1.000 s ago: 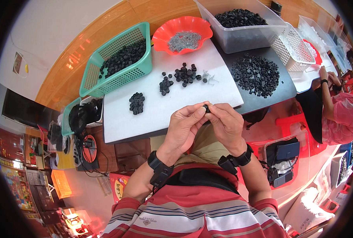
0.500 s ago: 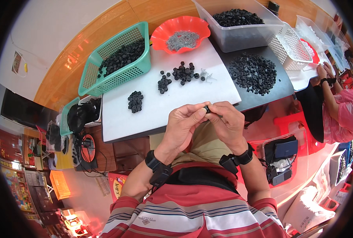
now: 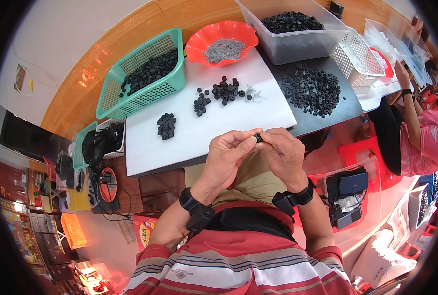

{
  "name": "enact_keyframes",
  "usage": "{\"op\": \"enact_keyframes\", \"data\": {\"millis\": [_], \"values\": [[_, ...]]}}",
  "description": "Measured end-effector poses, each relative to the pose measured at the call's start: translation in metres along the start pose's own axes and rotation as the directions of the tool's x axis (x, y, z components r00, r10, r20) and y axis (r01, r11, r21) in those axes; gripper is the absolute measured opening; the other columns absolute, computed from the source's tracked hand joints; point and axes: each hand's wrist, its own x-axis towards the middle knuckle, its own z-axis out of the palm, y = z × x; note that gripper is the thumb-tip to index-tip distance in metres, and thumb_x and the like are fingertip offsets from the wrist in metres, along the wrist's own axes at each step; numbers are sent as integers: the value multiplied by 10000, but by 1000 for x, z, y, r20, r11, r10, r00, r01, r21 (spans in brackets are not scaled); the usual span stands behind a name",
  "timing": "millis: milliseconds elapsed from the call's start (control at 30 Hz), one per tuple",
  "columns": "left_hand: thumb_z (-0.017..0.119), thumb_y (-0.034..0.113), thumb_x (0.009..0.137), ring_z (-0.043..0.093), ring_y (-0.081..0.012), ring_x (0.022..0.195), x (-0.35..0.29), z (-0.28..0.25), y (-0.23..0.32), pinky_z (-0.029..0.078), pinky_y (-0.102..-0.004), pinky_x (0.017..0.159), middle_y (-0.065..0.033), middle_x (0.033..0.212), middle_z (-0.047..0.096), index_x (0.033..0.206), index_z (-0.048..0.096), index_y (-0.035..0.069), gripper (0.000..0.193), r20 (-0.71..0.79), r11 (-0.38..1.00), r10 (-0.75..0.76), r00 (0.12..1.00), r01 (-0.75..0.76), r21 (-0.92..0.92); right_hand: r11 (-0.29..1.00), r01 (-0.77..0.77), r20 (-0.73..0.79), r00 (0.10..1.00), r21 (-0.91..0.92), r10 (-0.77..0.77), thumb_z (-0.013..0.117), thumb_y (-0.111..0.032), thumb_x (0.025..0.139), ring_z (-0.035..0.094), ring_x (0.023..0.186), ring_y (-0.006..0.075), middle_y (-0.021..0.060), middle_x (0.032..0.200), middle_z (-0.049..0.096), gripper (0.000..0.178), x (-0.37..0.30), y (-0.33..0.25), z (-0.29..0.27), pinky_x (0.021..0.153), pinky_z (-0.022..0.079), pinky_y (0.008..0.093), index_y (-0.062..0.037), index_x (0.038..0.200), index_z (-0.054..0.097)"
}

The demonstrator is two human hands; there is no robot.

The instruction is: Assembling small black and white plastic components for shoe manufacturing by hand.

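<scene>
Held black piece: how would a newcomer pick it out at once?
Start at the white board and drop to its near edge. There the left hand and right hand pinch one small black piece. Unlike the black clusters lying on the board, this one is held by fingers.

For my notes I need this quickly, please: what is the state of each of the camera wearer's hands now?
Left hand: closed, pinching a small black part.
Right hand: closed, pinching the same part.

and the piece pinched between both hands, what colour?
Black; the piece is partly covered and shows best in the head view.
</scene>
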Motion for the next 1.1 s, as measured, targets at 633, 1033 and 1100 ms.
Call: {"op": "enact_keyframes", "data": {"millis": [633,1033,1100], "values": [[653,22,984,694,-186,984,-6,3,1,558,-340,929,-137,1141,714,1136,690,-25,163,-36,993,97,995,-94,67,982,173,85,982,-71,-167,810,-20,755,689,761,284,129,940,685,348,11,6,-2,616,563,364,-12,1076,676],[696,15,947,656,-111,925,-14,-6,3,546,-263,875,-43,1026,670,1118,620,25,187,-40,998,23,999,-21,58,998,-19,327,944,-67,39,784,-70,793,676,766,286,89,955,640,283,19,-14,-10,653,559,378,-76,1066,709],[696,17,946,655,-108,925,-14,-7,5,545,-260,869,-44,1034,671,1120,617,25,191,-32,998,7,999,-5,63,996,-46,356,932,-78,71,771,-70,791,675,763,292,94,946,644,244,19,-17,-10,650,554,381,-64,1025,701]]}}
